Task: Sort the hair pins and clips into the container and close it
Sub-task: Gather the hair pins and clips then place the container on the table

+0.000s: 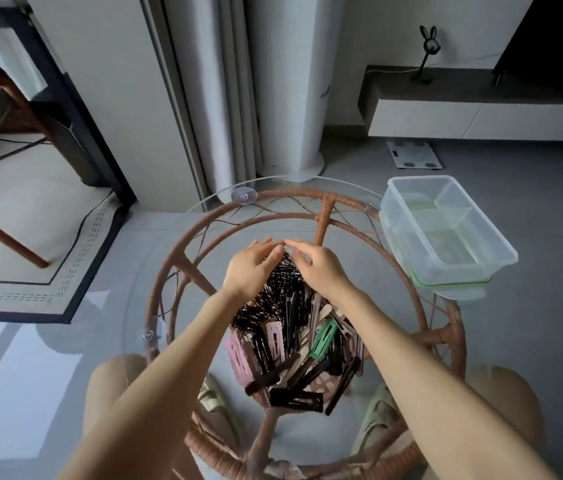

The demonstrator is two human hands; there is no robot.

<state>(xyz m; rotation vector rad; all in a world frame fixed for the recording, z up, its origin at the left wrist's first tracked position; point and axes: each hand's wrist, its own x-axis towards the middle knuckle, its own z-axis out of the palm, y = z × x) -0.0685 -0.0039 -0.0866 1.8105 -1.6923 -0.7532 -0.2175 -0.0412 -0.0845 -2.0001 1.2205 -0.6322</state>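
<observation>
A heap of thin black hair pins (282,282) lies on the round glass table, with pink, green, beige and black hair clips (294,351) piled on its near side. My left hand (250,268) and my right hand (318,266) cup the far end of the pin heap from both sides, fingertips almost meeting over it. Whether either hand grips pins cannot be told. The clear plastic container (446,230) with inner dividers stands open at the table's far right edge, on top of its green-rimmed lid (453,282).
The glass top (176,358) rests on a brown wicker frame (328,209). My knees and slippers show through the glass below. A wooden chair and rug are at the left, a white column fan and a TV bench behind.
</observation>
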